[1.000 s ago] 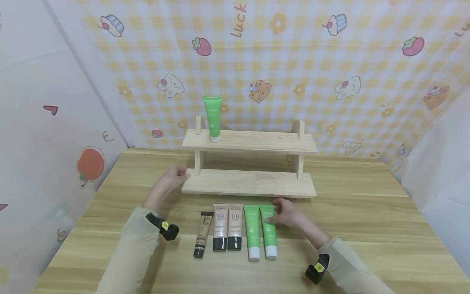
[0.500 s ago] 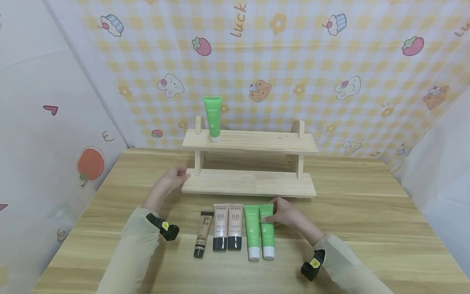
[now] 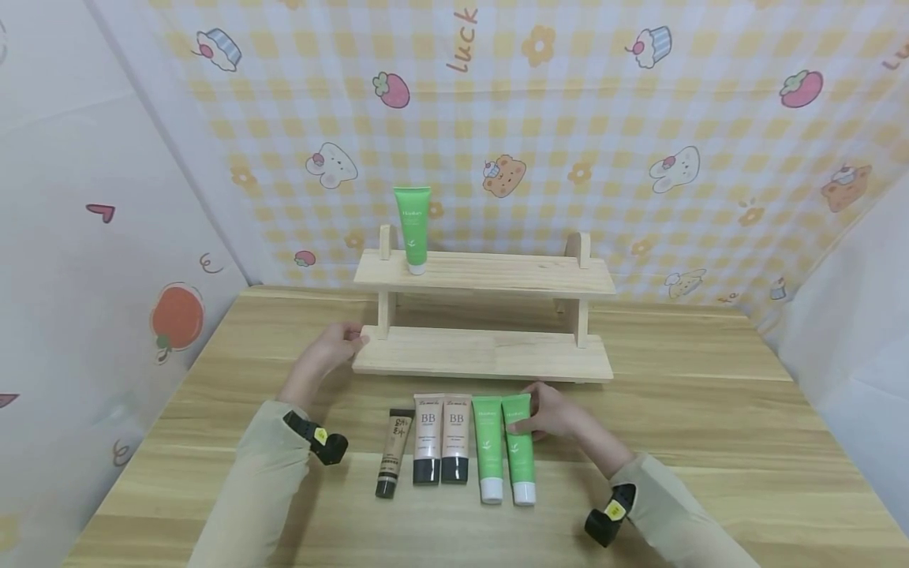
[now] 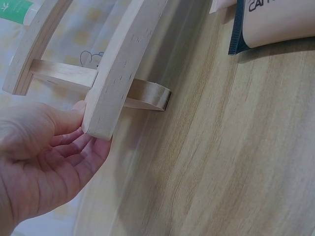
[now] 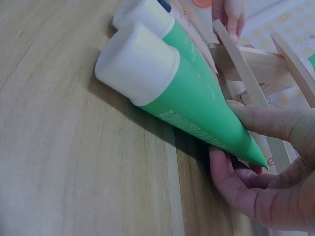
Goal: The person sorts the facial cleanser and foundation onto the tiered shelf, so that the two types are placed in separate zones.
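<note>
Head view, backdrop: "luck" is printed sideways on the checked backdrop (image 3: 611,118), at the upper middle of the frame.
Head view, beige tubes: "BB" can be read on the left beige tube (image 3: 428,438) and the right beige tube (image 3: 456,434), below centre; the smaller lines are too fine to be made out.
Head view, brown tube: dark characters are carried by the brown tube (image 3: 394,451), laid aslant at their left, but cannot be read.
Head view, green tubes: a small pale name and a leaf mark are borne by the left green tube (image 3: 488,438), the right green tube (image 3: 521,456) and the standing green tube (image 3: 413,225), which is set cap down on the upper shelf of the wooden rack (image 3: 483,355).
Head view, right grip: the upper end of the right green tube, below centre right, is pinched by the right hand (image 3: 557,414).
Left wrist view, left grip: the lower shelf's end is clasped by the left hand (image 4: 49,157), thumb above and fingers beneath, a hold half hidden in the head view.
Left wrist view, lettering: "CA" can be read on the brown tube at upper right, the rest cut off.
Right wrist view, side print: fine rows, unseen from the head, are shown along the right green tube, too blurred to be read.
Right wrist view, hold: its flat end is closed between thumb and fingers at lower right, the fingers tucked underneath.
</note>
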The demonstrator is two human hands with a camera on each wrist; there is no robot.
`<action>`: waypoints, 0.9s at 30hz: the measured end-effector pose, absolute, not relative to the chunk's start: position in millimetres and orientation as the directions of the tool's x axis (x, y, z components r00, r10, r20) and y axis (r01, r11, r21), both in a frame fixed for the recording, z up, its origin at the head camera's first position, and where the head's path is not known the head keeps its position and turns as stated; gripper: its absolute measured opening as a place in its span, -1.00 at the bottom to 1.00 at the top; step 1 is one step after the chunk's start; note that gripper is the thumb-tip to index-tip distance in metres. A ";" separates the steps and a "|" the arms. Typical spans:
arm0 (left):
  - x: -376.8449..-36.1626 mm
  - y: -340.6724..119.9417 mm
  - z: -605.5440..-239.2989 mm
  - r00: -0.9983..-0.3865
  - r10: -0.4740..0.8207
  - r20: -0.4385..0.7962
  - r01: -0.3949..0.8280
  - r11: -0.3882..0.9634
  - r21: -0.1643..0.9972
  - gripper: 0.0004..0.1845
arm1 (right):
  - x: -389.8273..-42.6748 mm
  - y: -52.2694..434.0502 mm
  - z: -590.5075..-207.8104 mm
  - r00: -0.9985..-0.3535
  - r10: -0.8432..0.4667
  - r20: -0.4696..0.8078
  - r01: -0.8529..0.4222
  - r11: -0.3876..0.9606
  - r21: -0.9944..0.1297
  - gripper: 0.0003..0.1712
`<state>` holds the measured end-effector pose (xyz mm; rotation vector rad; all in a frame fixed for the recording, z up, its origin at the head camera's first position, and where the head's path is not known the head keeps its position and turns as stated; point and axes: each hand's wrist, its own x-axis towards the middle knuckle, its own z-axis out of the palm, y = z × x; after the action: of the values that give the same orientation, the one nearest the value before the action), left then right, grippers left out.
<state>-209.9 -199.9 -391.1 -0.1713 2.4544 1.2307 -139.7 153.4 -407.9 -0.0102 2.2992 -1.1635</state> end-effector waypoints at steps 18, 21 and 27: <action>-210.4 -198.9 -391.0 -0.919 0.061 -0.390 -0.273 0.615 0.740 -0.47 | -148.7 164.4 -401.9 -0.817 -0.345 -0.462 0.224 0.548 -0.806 -0.37; -210.6 -199.1 -391.4 -0.920 0.060 -0.387 -0.271 0.616 0.739 -0.47 | -150.0 164.6 -399.2 -0.809 -0.360 -0.465 0.228 0.536 -0.813 -0.34; -212.7 -200.8 -394.0 -0.920 0.059 -0.389 -0.272 0.619 0.737 -0.46 | -152.9 165.1 -394.2 -0.796 -0.387 -0.465 0.216 0.535 -0.816 -0.33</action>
<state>-212.7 -200.8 -394.0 -0.1701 2.4690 1.2145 -152.9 165.1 -394.2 -0.1380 2.1542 -1.2624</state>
